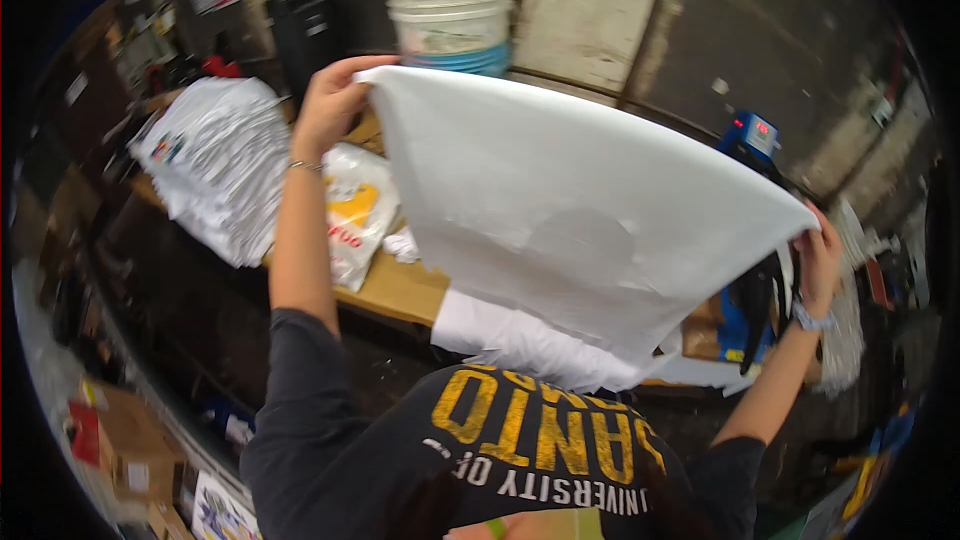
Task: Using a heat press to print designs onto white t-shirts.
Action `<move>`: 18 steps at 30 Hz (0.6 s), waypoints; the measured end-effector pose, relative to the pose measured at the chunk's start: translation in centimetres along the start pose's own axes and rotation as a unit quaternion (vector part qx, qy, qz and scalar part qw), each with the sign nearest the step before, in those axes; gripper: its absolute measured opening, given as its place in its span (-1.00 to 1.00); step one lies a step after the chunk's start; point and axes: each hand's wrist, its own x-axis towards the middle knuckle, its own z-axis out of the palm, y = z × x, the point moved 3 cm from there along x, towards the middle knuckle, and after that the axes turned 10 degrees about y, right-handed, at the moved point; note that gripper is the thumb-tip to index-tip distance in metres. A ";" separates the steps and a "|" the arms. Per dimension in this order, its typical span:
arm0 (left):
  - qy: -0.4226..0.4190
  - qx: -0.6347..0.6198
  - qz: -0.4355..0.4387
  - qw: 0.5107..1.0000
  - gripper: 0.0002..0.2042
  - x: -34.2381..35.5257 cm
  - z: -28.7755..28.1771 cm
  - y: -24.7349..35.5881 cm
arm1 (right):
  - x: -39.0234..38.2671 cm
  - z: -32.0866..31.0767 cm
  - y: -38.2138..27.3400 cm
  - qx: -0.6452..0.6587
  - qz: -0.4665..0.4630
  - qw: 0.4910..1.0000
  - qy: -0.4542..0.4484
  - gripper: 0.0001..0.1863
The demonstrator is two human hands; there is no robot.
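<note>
The wide white fabric sheet (520,160) hangs stretched above a brown tabletop (405,292). Leftmost is a thick stack of folded white cloth (228,170); next, the left hand (335,102) pinches the sheet's left corner near a white-and-yellow plastic bag (358,205); rightmost, the right hand (821,265) pinches its right corner.

Surroundings, as we logged them:
White bucket (449,15) stood near a black bin (302,32); cardboard box (140,452) sat lower left.
</note>
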 end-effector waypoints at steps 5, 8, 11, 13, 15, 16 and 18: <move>0.019 0.007 0.015 1.000 -0.72 0.9 -0.5 0.1 | 0.6 0.9 -1.3 -0.014 -0.035 0.999 0.016 -0.70; 0.043 0.026 -0.022 0.998 -0.74 1.5 -1.5 -0.6 | 0.6 1.3 -2.0 0.054 -0.029 0.998 -0.004 -0.73; 0.002 0.002 0.009 1.000 -0.76 0.7 -2.7 -1.2 | -0.3 0.9 -2.9 0.058 -0.025 0.998 0.004 -0.74; 0.005 0.012 0.008 1.000 -0.77 -0.5 -4.1 -1.4 | -1.6 0.3 -3.3 0.047 -0.024 0.998 0.016 -0.73; 0.014 0.016 0.021 1.000 -0.78 -2.1 -5.6 -1.1 | -3.3 -0.8 -4.0 0.045 -0.032 0.998 0.022 -0.73; 0.013 0.034 0.020 0.999 -0.78 -2.9 -6.0 -0.7 | -3.9 -1.8 -4.3 0.048 -0.037 0.998 0.031 -0.73; 0.021 0.031 0.032 0.999 -0.80 -4.5 -7.3 0.0 | -5.6 -3.2 -5.1 0.049 -0.057 0.997 0.034 -0.73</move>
